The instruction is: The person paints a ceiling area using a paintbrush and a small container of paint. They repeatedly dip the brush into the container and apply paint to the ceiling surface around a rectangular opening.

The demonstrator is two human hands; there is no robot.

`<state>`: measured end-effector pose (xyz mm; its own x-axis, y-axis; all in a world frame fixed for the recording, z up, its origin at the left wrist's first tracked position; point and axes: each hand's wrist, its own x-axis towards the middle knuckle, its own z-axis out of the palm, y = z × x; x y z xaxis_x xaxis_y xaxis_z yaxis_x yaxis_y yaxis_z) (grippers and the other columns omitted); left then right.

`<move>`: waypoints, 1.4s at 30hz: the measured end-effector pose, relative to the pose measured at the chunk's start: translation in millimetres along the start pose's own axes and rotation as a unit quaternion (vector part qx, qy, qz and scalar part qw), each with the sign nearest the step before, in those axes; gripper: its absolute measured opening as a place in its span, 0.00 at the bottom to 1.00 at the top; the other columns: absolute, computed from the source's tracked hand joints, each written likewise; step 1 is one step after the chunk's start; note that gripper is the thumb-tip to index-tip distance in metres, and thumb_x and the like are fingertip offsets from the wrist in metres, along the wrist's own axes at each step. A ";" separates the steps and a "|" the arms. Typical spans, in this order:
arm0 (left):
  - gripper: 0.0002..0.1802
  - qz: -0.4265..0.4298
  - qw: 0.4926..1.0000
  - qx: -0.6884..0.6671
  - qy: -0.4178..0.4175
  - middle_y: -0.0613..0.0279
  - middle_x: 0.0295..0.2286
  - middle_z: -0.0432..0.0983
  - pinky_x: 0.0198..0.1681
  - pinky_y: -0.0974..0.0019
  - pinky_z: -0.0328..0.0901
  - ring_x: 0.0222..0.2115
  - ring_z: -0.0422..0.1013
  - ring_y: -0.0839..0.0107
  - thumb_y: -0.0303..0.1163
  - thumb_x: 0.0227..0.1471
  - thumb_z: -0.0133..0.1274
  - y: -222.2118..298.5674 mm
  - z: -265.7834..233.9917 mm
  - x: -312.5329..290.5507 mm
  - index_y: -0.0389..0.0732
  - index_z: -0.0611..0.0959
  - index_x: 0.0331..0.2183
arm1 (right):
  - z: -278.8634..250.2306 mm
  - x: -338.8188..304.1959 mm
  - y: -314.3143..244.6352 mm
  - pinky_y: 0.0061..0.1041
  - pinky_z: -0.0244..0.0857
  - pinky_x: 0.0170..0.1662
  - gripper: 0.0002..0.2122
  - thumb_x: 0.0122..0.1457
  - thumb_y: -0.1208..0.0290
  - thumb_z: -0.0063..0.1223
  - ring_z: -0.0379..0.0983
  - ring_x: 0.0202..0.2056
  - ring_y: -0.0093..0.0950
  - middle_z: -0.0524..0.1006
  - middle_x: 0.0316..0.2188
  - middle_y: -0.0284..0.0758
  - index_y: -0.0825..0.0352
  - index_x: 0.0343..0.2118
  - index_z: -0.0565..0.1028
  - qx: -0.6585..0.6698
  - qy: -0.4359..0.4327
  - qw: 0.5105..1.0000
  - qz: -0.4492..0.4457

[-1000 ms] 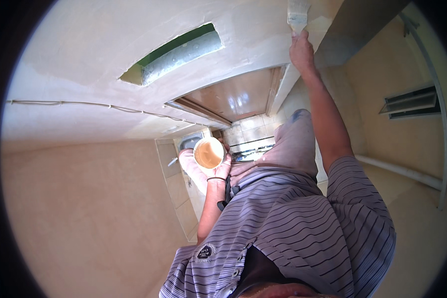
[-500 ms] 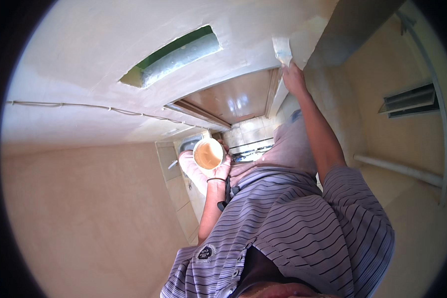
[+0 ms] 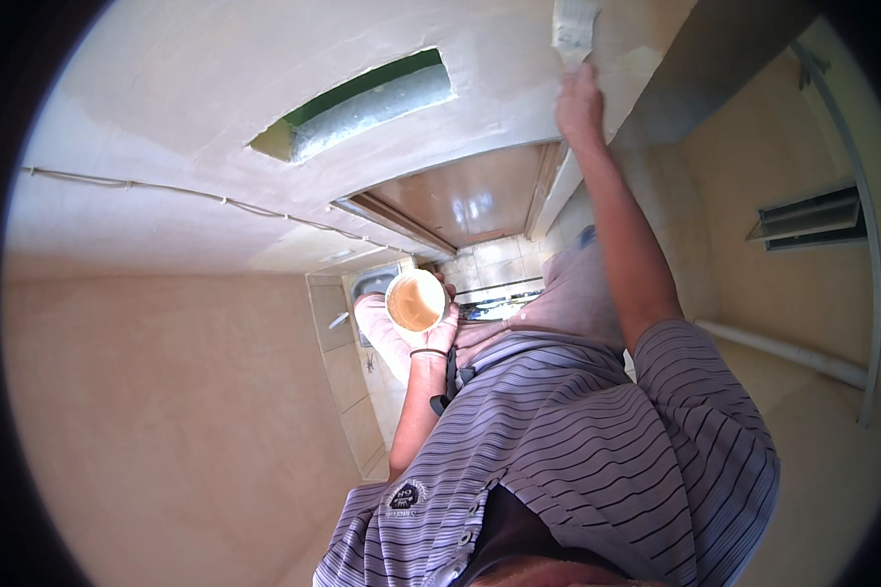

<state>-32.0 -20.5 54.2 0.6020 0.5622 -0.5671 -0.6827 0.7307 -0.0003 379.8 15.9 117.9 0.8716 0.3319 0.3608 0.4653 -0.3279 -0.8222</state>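
My left hand (image 3: 440,331) is wrapped round a round, pale container (image 3: 416,300) at waist height. Its open top faces up, and a light tan liquid that looks like paint lies inside. Stretched out high above the door, my right hand (image 3: 580,106) is closed on the handle of a flat paintbrush (image 3: 575,29). The whitish bristles lie against the pale wall (image 3: 504,59), close to its right-hand corner. My fingers hide most of the handle.
Left of the brush is a rectangular wall opening (image 3: 362,106). Below it are a brown door (image 3: 465,201) and a cable (image 3: 181,191) along the wall. A louvred window (image 3: 811,220) and a white pipe (image 3: 783,352) are at the right. A grey basin (image 3: 374,282) stands behind the container.
My right hand has moved the paintbrush upward along the wall, farther from the door. The left hand keeps the container in nearly the same place.
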 end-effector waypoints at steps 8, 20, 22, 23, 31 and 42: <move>0.35 -0.007 1.000 -0.018 0.002 0.45 0.47 0.75 0.34 0.43 0.71 0.41 0.72 0.38 0.63 0.54 0.44 2.1 0.8 0.0 0.48 0.77 0.53 | 46.3 -71.7 52.5 0.52 0.66 0.43 0.18 0.69 0.58 0.39 0.74 0.38 0.59 0.77 0.33 0.59 0.74 0.42 0.67 -0.077 -0.173 0.981 0.041; 0.32 -0.012 1.000 -0.019 0.010 0.47 0.46 0.77 0.34 0.44 0.69 0.39 0.73 0.40 0.61 0.53 0.44 6.6 -14.4 9.0 0.52 0.78 0.51 | -2.7 -8.2 -43.6 0.52 0.65 0.42 0.17 0.69 0.59 0.40 0.74 0.37 0.58 0.77 0.32 0.59 0.72 0.38 0.69 0.080 -0.056 0.995 -0.014; 0.31 -0.016 1.000 -0.022 0.002 0.47 0.46 0.77 0.34 0.44 0.69 0.39 0.73 0.40 0.61 0.54 0.44 11.3 -34.0 23.5 0.52 0.78 0.51 | 22.4 -1.4 -20.6 0.53 0.66 0.43 0.17 0.69 0.59 0.39 0.74 0.38 0.59 0.77 0.33 0.59 0.73 0.38 0.69 -0.007 -0.083 0.996 -0.038; 0.31 -0.011 1.000 -0.023 0.003 0.48 0.46 0.77 0.34 0.44 0.69 0.39 0.73 0.40 0.61 0.54 0.44 15.4 -47.6 31.7 0.52 0.78 0.51 | 24.7 -13.2 -16.1 0.53 0.66 0.45 0.18 0.69 0.58 0.38 0.74 0.41 0.59 0.76 0.34 0.61 0.73 0.41 0.69 -0.079 -0.104 0.991 -0.033; 0.30 -0.006 1.000 -0.006 -0.014 0.47 0.46 0.78 0.32 0.45 0.70 0.38 0.75 0.39 0.60 0.54 0.45 15.9 -60.5 37.8 0.51 0.78 0.51 | 24.2 -97.1 47.7 0.45 0.67 0.38 0.21 0.68 0.55 0.42 0.75 0.31 0.48 0.76 0.27 0.52 0.73 0.35 0.73 -0.073 -0.228 0.971 0.018; 0.32 -0.017 0.999 -0.038 -0.033 0.43 0.46 0.76 0.33 0.42 0.72 0.39 0.74 0.38 0.61 0.54 0.45 17.4 -57.0 38.7 0.49 0.78 0.51 | 31.8 -16.8 -55.2 0.53 0.66 0.42 0.20 0.70 0.55 0.36 0.75 0.38 0.58 0.77 0.31 0.58 0.72 0.40 0.68 -0.060 -0.112 0.989 -0.079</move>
<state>-44.1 -8.1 -14.6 0.6490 0.5642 -0.5104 -0.6898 0.7194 -0.0819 334.5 56.6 143.2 0.7370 0.5701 0.3631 0.6192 -0.3543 -0.7007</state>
